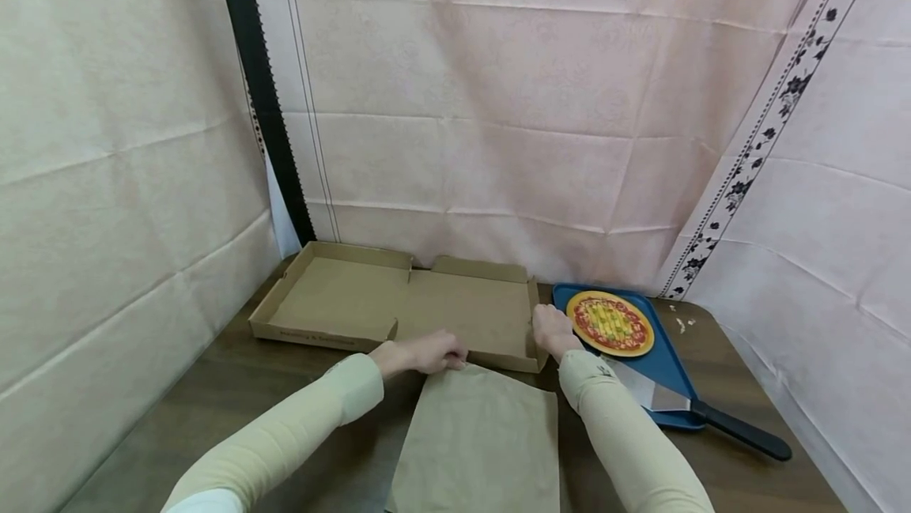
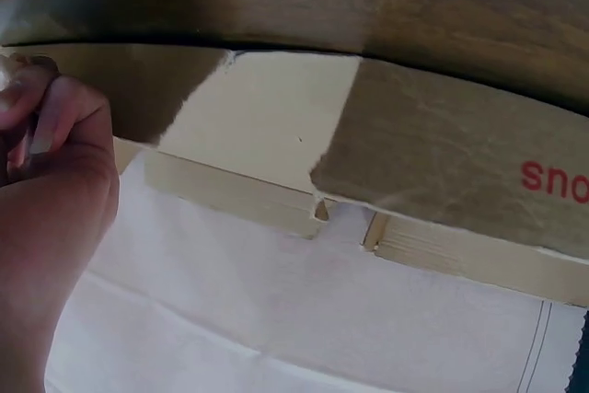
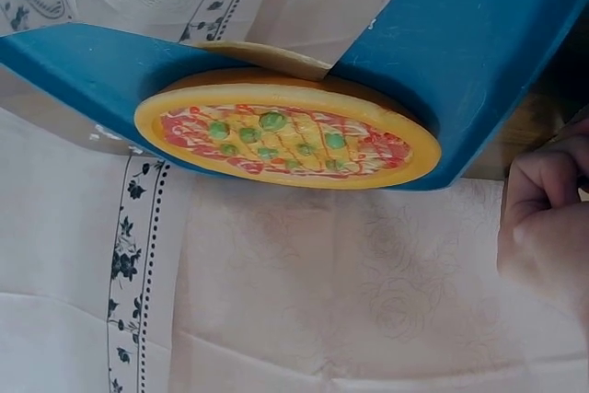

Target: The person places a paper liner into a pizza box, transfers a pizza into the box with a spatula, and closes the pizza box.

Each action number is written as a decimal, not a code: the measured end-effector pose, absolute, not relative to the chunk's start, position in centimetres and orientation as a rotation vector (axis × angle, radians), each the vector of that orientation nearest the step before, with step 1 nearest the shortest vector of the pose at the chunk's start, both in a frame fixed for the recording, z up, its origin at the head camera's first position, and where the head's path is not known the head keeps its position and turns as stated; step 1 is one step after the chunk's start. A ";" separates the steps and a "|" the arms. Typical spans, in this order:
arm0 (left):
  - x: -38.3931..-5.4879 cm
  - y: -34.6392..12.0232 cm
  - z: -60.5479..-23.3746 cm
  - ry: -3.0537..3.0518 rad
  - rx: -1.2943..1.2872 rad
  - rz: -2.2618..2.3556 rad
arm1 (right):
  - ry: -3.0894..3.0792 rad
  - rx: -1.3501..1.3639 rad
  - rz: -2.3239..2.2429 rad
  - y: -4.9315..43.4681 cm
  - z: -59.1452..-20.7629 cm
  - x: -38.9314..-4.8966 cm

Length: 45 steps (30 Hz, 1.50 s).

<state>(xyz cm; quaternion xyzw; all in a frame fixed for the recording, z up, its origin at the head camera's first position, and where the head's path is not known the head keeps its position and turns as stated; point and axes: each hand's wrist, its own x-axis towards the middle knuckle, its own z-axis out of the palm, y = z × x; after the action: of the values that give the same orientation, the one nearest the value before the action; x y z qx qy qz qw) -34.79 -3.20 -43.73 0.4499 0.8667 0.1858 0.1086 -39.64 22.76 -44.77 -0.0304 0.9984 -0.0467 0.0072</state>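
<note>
An open cardboard pizza box (image 1: 455, 303) lies on the table, its two halves spread side by side. My left hand (image 1: 427, 351) is at the box's front wall, fingers curled, pinching the upper left corner of a flat piece of brown paper (image 1: 484, 442). In the left wrist view, the left hand (image 2: 55, 126) is beside the box's front wall (image 2: 267, 117); its fingertips are partly cut off. My right hand (image 1: 553, 330) grips the box's right side wall. Only the curled fingers of the right hand (image 3: 552, 200) show in the right wrist view, so its contact is mostly hidden.
Right of the box sits a blue tray (image 1: 669, 347) with a toy-like pizza (image 1: 612, 323) on it. A pizza server (image 1: 740, 430) with a black handle lies across the tray's near edge, its handle over the table (image 1: 754, 394). Pale cloth (image 1: 534, 102) hangs around the table.
</note>
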 end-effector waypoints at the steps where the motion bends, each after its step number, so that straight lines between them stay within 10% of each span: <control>1: -34.8 -3.3 -43.6 2.543 1.334 0.554 | 3.123 -0.098 -0.146 22.7 -44.8 -39.6; 45: -39.2 -9.6 -40.0 2.634 1.198 0.862 | 3.095 -0.047 -0.189 22.5 -44.6 -39.6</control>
<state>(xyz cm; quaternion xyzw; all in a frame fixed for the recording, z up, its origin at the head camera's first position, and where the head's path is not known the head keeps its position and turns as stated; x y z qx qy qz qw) -39.19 -9.63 -40.01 0.3960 0.8708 0.2851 0.0610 -39.65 22.48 -44.55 -0.0152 0.9978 -0.0610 0.0200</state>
